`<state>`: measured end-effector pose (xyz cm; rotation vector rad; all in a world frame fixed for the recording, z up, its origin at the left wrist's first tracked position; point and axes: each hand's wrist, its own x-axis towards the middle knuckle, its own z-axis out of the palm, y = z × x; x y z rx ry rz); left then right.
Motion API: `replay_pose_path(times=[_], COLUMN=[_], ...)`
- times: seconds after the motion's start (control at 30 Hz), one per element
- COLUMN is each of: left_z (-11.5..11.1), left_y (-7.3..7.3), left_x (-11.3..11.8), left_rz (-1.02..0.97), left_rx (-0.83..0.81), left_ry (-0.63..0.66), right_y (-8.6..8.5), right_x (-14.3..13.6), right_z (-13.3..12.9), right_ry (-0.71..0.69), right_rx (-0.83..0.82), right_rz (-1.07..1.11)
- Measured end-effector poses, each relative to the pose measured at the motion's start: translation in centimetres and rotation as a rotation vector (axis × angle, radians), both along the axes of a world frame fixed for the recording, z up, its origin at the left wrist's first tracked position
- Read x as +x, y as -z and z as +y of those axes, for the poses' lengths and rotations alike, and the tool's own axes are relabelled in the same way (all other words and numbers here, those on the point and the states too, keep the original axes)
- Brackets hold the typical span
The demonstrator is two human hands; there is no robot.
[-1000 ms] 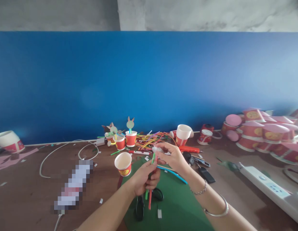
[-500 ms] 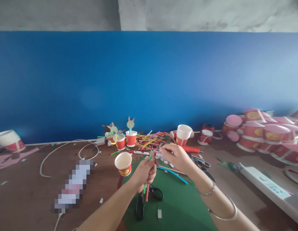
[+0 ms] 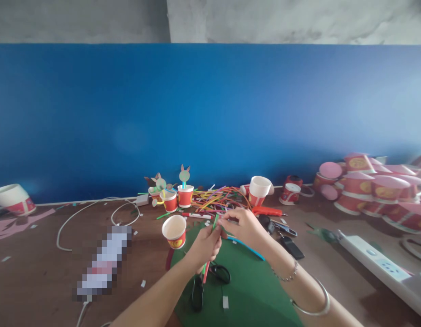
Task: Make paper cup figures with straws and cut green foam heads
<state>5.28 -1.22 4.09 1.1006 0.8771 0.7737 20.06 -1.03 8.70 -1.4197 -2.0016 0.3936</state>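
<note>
My left hand (image 3: 206, 247) is closed around a green straw (image 3: 215, 221) and a red straw (image 3: 206, 272), whose ends poke out above and below the fist. At the top of these straws, my right hand (image 3: 242, 225) has its thumb and fingertips pinched together, touching the upper end; what lies between those fingertips is too small to make out. Under the hands is a green sheet (image 3: 251, 290) with black-handled scissors (image 3: 197, 294) on it, their blades hidden. A blue straw (image 3: 249, 249) lies beneath my right wrist. An upright paper cup (image 3: 174, 231) stands left of my hands.
Behind lies a heap of coloured straws (image 3: 217, 197), beside cups with paper animal figures (image 3: 184, 176). A paper cup (image 3: 260, 188) and an orange-red tool (image 3: 266, 211) are right of it. Stacked pink-topped cups (image 3: 389, 188) and a power strip (image 3: 377, 256) occupy the right; a blue partition (image 3: 210, 113) rises behind.
My right hand has moved left and slightly down, its fingertips now against the top of the straws. The straws' lower ends have shifted a little left and up.
</note>
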Motion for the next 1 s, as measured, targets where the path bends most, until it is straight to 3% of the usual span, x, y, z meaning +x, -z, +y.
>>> replay_pose_path(times=[0.33, 0.67, 0.8, 1.0], left_z=[-0.2, -0.3, -0.4, -0.6], left_y=[0.0, 0.7, 0.8, 0.2], left_x=[0.2, -0.1, 0.0, 0.2], left_rz=[0.070, 0.191, 0.127, 0.033], left_rx=[0.053, 0.386, 0.368, 0.202], left_ry=[-0.028, -0.107, -0.126, -0.099], right_y=[-0.4, 0.0, -0.3, -0.6], right_x=[-0.7, -1.2, -1.4, -1.5], right_z=[-0.5, -0.8, -1.2, -1.6], right_ry=[0.040, 0.128, 0.153, 0.099], right_rx=[-0.011, 0.085, 0.130, 0.099], right_rz=[-0.022, -0.156, -0.246, -0.258])
